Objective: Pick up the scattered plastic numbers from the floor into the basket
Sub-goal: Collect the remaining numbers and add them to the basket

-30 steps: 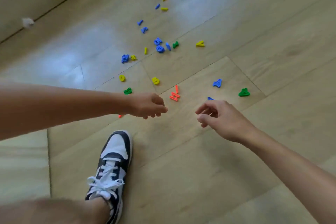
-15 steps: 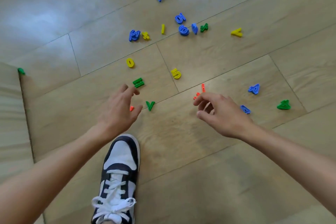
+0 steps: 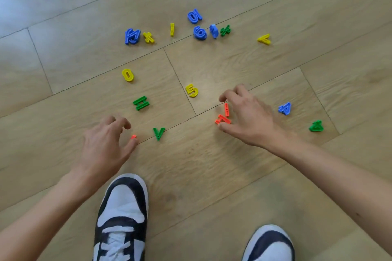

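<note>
The person is bent low over the wood floor (image 3: pixel 212 165), both bare hands down among the scattered plastic pieces. The left hand (image 3: pixel 106 146) arches over an orange bit (image 3: pixel 133 137). Its fingers are curved and its thumb stands apart from them, with the bit lying in the gap just beside the thumb tip, so the hand is spread round it and not pinching. Just right of the bit lies a green V (image 3: pixel 158 133), and beyond that a green equals sign (image 3: pixel 141 103). The right hand (image 3: pixel 250 118) is clawed over an orange stick (image 3: pixel 227 109) and an orange cross piece (image 3: pixel 222 120). Forefinger and thumb stand wide apart on either side of the two, gripping neither. The cross piece is just beside the thumb tip, though I cannot tell if they touch. A yellow 5 (image 3: pixel 192 90) lies farther out between the hands, with a yellow 0 (image 3: pixel 128 75) off to its left. Right of the right hand sit a blue 4 (image 3: pixel 285 108) and a green piece (image 3: pixel 316 126). Farther off runs a loose row: a blue piece (image 3: pixel 132 36), a yellow % (image 3: pixel 148 37), a yellow 1 (image 3: pixel 172 29), a blue 6 (image 3: pixel 199 33) and a green % (image 3: pixel 225 30), with a yellow V (image 3: pixel 264 39) apart to the right. Nearest me are the left shoe (image 3: pixel 123 216) and right shoe (image 3: pixel 269 243), black and white, flat on the boards.
</note>
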A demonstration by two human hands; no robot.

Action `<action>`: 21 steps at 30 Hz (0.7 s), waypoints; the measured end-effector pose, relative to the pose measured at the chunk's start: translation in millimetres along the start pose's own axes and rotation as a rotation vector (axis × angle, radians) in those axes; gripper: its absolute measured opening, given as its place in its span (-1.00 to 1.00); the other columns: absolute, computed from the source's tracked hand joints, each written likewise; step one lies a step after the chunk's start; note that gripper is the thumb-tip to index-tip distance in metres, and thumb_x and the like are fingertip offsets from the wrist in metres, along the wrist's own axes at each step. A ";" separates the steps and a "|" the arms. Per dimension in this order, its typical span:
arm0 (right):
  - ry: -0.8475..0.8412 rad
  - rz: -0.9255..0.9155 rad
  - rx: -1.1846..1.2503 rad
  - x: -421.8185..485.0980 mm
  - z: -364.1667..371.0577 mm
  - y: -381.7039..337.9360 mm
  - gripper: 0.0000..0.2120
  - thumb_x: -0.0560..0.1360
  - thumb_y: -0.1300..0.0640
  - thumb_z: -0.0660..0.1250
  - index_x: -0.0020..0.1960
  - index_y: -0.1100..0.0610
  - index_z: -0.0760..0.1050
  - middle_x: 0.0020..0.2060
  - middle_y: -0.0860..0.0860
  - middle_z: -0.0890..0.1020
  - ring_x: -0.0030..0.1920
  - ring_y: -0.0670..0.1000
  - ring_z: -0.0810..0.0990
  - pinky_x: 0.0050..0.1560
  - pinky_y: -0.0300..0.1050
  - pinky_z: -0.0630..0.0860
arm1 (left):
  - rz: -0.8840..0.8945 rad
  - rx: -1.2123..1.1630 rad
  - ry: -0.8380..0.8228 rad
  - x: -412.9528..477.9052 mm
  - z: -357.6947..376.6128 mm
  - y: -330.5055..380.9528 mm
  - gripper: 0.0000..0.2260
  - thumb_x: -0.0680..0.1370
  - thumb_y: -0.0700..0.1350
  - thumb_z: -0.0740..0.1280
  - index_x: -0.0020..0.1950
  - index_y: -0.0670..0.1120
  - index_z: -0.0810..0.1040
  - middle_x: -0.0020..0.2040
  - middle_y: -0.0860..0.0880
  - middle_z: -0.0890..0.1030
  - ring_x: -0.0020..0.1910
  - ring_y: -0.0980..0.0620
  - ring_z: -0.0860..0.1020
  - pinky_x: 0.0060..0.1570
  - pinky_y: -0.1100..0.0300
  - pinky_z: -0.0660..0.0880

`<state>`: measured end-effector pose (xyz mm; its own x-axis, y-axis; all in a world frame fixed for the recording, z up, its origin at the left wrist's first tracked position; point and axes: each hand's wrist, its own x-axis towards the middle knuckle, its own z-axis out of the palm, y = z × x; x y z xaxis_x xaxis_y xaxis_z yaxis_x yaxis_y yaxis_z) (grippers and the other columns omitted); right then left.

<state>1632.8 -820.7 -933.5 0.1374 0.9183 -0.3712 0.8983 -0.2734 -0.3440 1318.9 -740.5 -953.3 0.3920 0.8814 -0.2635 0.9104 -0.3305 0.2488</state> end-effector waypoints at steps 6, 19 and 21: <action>-0.002 -0.021 -0.134 2.6 13.9 -9.5 -0.59 0.44 -0.02 0.41 0.23 0.04 0.41 0.13 0.03 0.37 -0.04 0.06 0.48 -0.21 -0.07 0.37 | 0.118 0.014 -0.066 -4.4 12.8 -4.1 -0.90 0.44 -0.21 0.44 -0.13 -0.06 0.56 -0.20 0.00 0.50 -0.28 -0.07 0.55 -0.31 0.05 0.40; 0.063 -0.002 -0.131 14.3 25.8 -7.2 -0.66 0.43 0.18 0.40 0.19 0.15 0.48 0.09 0.11 0.41 -0.14 0.23 0.58 -0.12 0.07 0.56 | 0.388 -0.212 -0.082 6.6 9.9 42.2 -0.76 0.47 -0.24 0.43 0.10 -0.07 0.56 0.00 -0.02 0.56 -0.18 -0.09 0.57 -0.18 0.07 0.46; 0.065 0.017 -0.140 18.5 28.9 -6.4 -0.61 0.42 0.18 0.39 0.23 0.18 0.44 0.08 0.12 0.41 -0.12 0.25 0.57 -0.10 0.08 0.55 | 0.399 -0.190 -0.121 8.4 20.9 41.7 -0.73 0.46 -0.23 0.43 0.14 -0.06 0.55 0.06 -0.03 0.55 -0.13 -0.12 0.58 -0.17 0.06 0.46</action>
<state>1617.6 -810.3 -963.1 0.1756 0.9318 -0.3176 0.9445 -0.2505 -0.2127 1362.9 -753.9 -964.6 0.7303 0.6479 -0.2163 0.6487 -0.5586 0.5168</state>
